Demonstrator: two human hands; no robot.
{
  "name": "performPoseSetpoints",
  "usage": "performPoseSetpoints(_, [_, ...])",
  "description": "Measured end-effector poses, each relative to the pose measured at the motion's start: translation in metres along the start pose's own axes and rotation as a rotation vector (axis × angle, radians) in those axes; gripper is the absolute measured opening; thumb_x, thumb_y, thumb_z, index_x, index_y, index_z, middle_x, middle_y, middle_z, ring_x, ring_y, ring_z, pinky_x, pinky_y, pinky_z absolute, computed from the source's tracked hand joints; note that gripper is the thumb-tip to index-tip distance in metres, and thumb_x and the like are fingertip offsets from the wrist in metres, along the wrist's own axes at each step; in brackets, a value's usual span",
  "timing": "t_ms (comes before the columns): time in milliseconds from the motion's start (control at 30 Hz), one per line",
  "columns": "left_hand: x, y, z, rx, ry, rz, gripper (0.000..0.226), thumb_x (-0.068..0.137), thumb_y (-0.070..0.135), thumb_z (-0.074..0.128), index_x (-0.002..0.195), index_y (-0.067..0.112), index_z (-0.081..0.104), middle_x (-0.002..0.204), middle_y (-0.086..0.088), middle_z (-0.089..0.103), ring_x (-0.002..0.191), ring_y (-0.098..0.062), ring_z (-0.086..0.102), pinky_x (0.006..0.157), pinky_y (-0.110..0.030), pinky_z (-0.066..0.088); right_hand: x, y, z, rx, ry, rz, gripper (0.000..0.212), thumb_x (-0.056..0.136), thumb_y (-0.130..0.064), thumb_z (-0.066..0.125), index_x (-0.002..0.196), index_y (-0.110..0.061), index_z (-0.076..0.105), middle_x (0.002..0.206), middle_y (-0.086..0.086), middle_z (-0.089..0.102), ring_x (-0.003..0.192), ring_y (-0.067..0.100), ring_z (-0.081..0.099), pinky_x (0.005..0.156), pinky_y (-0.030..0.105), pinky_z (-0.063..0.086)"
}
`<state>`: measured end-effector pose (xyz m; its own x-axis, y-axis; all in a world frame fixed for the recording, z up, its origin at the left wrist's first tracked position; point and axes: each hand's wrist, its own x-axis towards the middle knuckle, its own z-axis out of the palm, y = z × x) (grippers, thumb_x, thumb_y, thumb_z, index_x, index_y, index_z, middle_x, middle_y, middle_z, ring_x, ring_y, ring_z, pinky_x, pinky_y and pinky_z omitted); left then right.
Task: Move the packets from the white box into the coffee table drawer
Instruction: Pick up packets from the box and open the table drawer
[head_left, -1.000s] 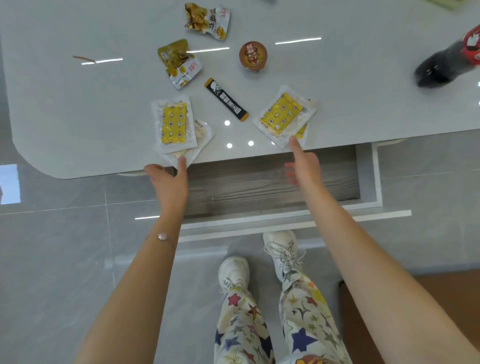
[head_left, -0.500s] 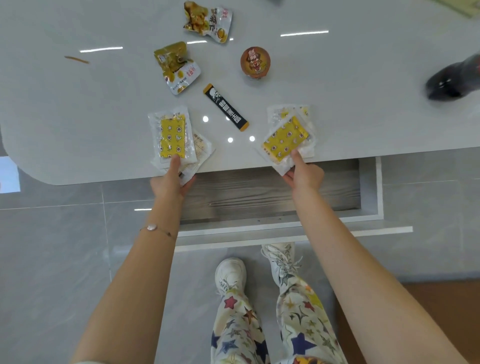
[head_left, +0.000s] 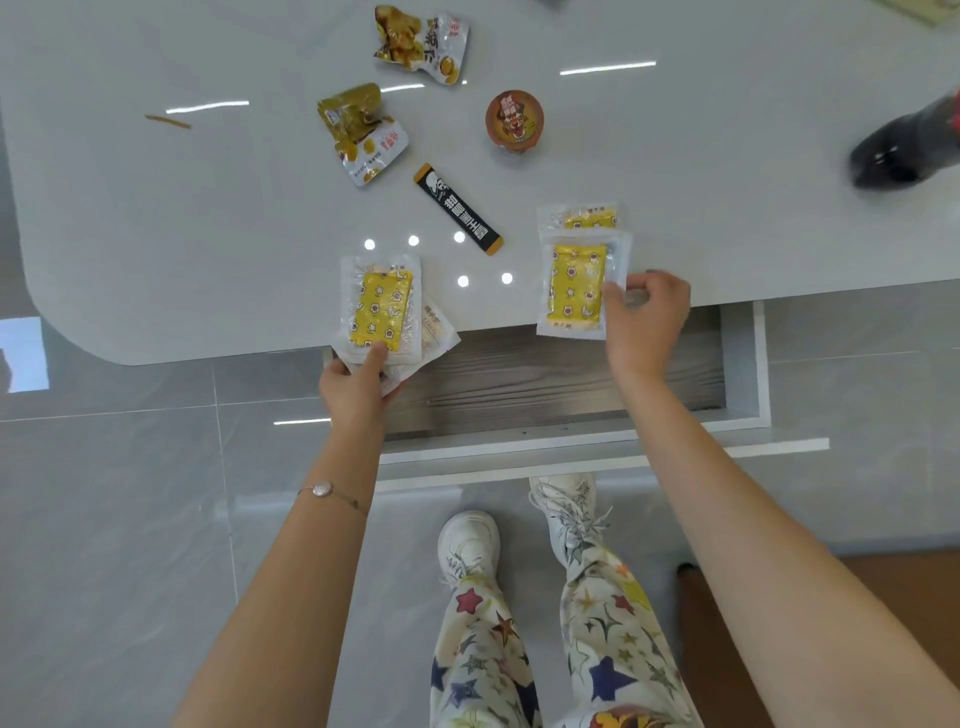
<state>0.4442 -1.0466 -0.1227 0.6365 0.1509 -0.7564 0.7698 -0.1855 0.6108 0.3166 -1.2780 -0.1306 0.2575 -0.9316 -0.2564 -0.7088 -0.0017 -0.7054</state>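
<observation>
Packets (head_left: 382, 312) were held at the table (head_left: 208, 234) edge over the open drawer (head_left: 519, 384): a stack (head_left: 410, 332) pinched by the left hand (head_left: 353, 387), one packet (head_left: 574, 286) pinched by the right hand (head_left: 647, 322) (edge grip only). The stack's lower packet could be shed past the drawer's left end.

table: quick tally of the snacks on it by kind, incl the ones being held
clear packets: 4
crinkled pouches: 2
black stick: 1
tub: 1
total: 8
Bits cut off at the top edge are not counted.
</observation>
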Motion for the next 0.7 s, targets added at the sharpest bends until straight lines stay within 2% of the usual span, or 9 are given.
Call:
performPoseSetpoints(67, [0.0, -0.001, -0.002, 0.019, -0.002, 0.033, 0.033, 0.088, 0.016, 0.068, 0.119, 0.011, 0.06, 0.11, -0.003, 0.067, 0.094, -0.016, 0.066, 0.061, -0.022, 0.057, 0.012, -0.005, 0.007, -0.059, -0.02, -0.04, 0.013, 0.081, -0.017, 0.068, 0.088, -0.009, 0.061, 0.11, 0.001, 0.054, 0.104, 0.014, 0.048, 0.082, 0.016, 0.036])
performPoseSetpoints(133, [-0.001, -0.002, -0.003, 0.009, -0.015, 0.07, 0.029, 0.088, 0.014, 0.067, 0.117, 0.013, 0.06, 0.106, -0.001, 0.067, 0.094, -0.015, 0.066, 0.063, -0.023, 0.057, 0.019, -0.01, 0.014, -0.106, -0.016, -0.05, 0.014, 0.08, -0.018, 0.068, 0.088, -0.009, 0.064, 0.105, 0.006, 0.061, 0.099, 0.021, 0.055, 0.081, 0.029, 0.047])
performPoseSetpoints(200, [-0.001, -0.004, -0.005, 0.013, -0.024, 0.108, 0.03, 0.089, 0.014, 0.066, 0.118, 0.012, 0.06, 0.107, -0.001, 0.067, 0.095, -0.016, 0.066, 0.066, -0.024, 0.058, 0.022, -0.014, 0.02, -0.121, -0.02, 0.007, 0.016, 0.081, -0.019, 0.069, 0.094, -0.01, 0.066, 0.101, 0.003, 0.061, 0.092, 0.02, 0.058, 0.079, 0.035, 0.052])
performPoseSetpoints(267, [0.0, -0.007, -0.006, 0.047, -0.02, 0.127, 0.035, 0.088, 0.015, 0.067, 0.122, 0.011, 0.059, 0.112, -0.003, 0.067, 0.099, -0.018, 0.067, 0.076, -0.03, 0.059, 0.024, -0.017, 0.025, -0.084, -0.047, 0.061, 0.016, 0.082, -0.018, 0.069, 0.096, -0.011, 0.066, 0.099, 0.003, 0.062, 0.085, 0.016, 0.058, 0.075, 0.032, 0.053])
performPoseSetpoints(333, [0.0, -0.01, -0.007, 0.079, -0.041, 0.133, 0.038, 0.088, 0.016, 0.067, 0.124, 0.013, 0.057, 0.116, -0.004, 0.066, 0.102, -0.019, 0.066, 0.084, -0.035, 0.057, 0.023, -0.018, 0.026, -0.044, -0.07, 0.079, 0.013, 0.083, -0.014, 0.069, 0.095, -0.011, 0.064, 0.104, 0.008, 0.062, 0.077, 0.012, 0.055, 0.066, 0.018, 0.048])
performPoseSetpoints(433, [-0.002, -0.019, -0.012, 0.154, -0.121, 0.151, 0.031, 0.088, 0.017, 0.067, 0.117, 0.017, 0.058, 0.114, -0.004, 0.066, 0.102, -0.02, 0.066, 0.083, -0.036, 0.057, 0.009, -0.02, 0.018, 0.041, -0.086, 0.091, 0.012, 0.084, -0.009, 0.066, 0.095, -0.008, 0.062, 0.098, 0.005, 0.06, 0.074, 0.008, 0.052, 0.056, 0.005, 0.039])
performPoseSetpoints(533, [-0.005, -0.035, -0.019, 0.285, -0.215, 0.147, 0.024, 0.088, 0.013, 0.065, 0.109, 0.019, 0.058, 0.108, -0.006, 0.065, 0.1, -0.023, 0.065, 0.084, -0.042, 0.057, -0.023, -0.009, 0.0, 0.126, -0.166, 0.159, 0.011, 0.085, -0.008, 0.065, 0.094, -0.01, 0.059, 0.084, -0.007, 0.056, 0.072, 0.004, 0.052, 0.056, 0.002, 0.04])
performPoseSetpoints(633, [-0.002, -0.051, -0.022, 0.446, -0.268, 0.069, 0.025, 0.09, 0.008, 0.061, 0.114, 0.014, 0.056, 0.109, -0.009, 0.062, 0.103, -0.029, 0.063, 0.082, -0.049, 0.057, -0.054, 0.023, -0.013, 0.112, -0.365, 0.226, 0.008, 0.087, -0.012, 0.065, 0.093, -0.01, 0.06, 0.088, -0.007, 0.061, 0.078, 0.001, 0.058, 0.058, 0.01, 0.044])
performPoseSetpoints(700, [0.005, -0.06, -0.019, 0.516, -0.275, -0.004, 0.03, 0.092, 0.007, 0.059, 0.121, 0.013, 0.052, 0.114, -0.009, 0.06, 0.105, -0.031, 0.062, 0.082, -0.047, 0.058, -0.066, 0.045, -0.013, 0.082, -0.464, 0.26, 0.006, 0.088, -0.013, 0.065, 0.09, -0.012, 0.06, 0.09, -0.004, 0.063, 0.079, 0.004, 0.06, 0.06, 0.014, 0.043])
